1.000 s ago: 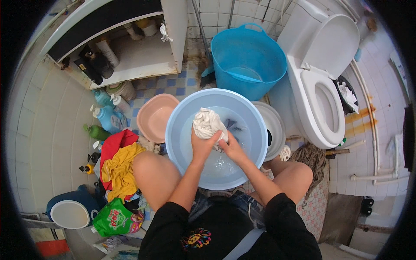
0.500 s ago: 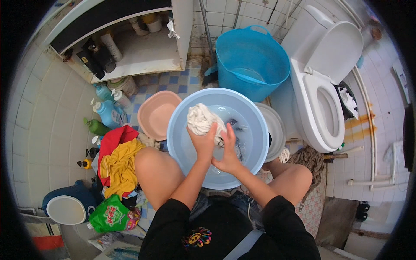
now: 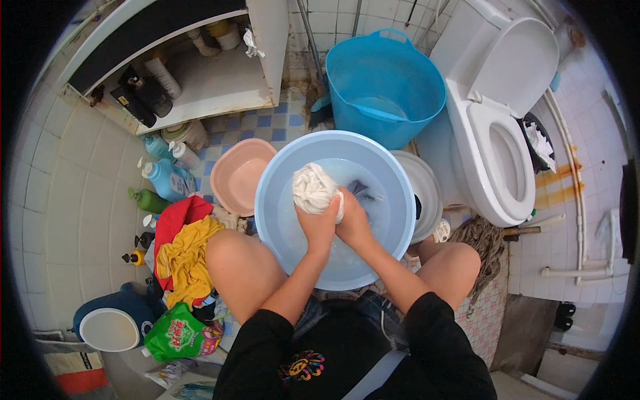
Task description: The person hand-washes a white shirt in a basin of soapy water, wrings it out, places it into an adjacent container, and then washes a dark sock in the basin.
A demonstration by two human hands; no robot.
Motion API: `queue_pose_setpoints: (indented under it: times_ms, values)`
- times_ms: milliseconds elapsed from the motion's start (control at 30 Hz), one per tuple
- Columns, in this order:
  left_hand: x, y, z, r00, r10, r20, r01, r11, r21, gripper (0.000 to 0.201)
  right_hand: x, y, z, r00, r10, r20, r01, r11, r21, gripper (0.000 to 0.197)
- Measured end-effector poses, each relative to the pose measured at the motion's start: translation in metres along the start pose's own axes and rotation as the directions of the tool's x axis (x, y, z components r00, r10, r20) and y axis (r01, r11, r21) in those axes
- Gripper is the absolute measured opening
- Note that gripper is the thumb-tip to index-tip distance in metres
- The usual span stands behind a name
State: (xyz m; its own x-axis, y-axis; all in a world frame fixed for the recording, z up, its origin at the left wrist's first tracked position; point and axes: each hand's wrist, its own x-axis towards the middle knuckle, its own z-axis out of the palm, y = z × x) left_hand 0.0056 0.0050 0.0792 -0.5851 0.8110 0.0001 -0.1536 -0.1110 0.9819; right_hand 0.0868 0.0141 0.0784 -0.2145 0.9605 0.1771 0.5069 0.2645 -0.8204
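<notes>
In the head view, the white cloth (image 3: 315,189) is in the middle of the frame, bunched into a ball within the outline of the blue basin (image 3: 335,137). The left hand (image 3: 319,219) grasps its lower side, thumb toward the right; the right hand (image 3: 353,221) is clenched round its lower right end, just beside the left, its fingertips partly hidden. How high the cloth hangs over the water is hard to tell.

The cloth lies nearer the basin's left rim than its right. Water shows on all sides of the two hands, with a dark garment (image 3: 361,190) in it just right of the cloth. The forearms cross the basin's lower rim, between the left knee (image 3: 241,263) and the right knee (image 3: 450,267).

Outside the rim, room is tight. The pink basin (image 3: 233,175) sits close by at the upper left, the blue tub (image 3: 380,83) at the upper right, and a grey basin (image 3: 432,193) is partly tucked behind the right edge. Farther right stands the toilet (image 3: 499,208). A yellow cloth (image 3: 190,260) and a red cloth (image 3: 175,225) are heaped left of the left knee. Blue-checked floor (image 3: 279,120) shows between the cabinet (image 3: 213,97) and the basins.
</notes>
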Motion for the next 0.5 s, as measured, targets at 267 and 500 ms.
queue_pose_setpoints:
  times_ms: [267,500]
  values:
    - [0.001,-0.007,0.0,0.981,0.107,0.159,-0.117,0.992,0.057,0.066,-0.001,0.026,-0.002,0.987,0.076,0.144,-0.098,0.984,0.15,0.038]
    - [0.005,-0.008,-0.003,0.964,0.074,0.254,-0.079,0.997,0.011,0.065,0.003,0.027,-0.016,0.874,0.074,0.48,-0.205,0.952,0.227,0.045]
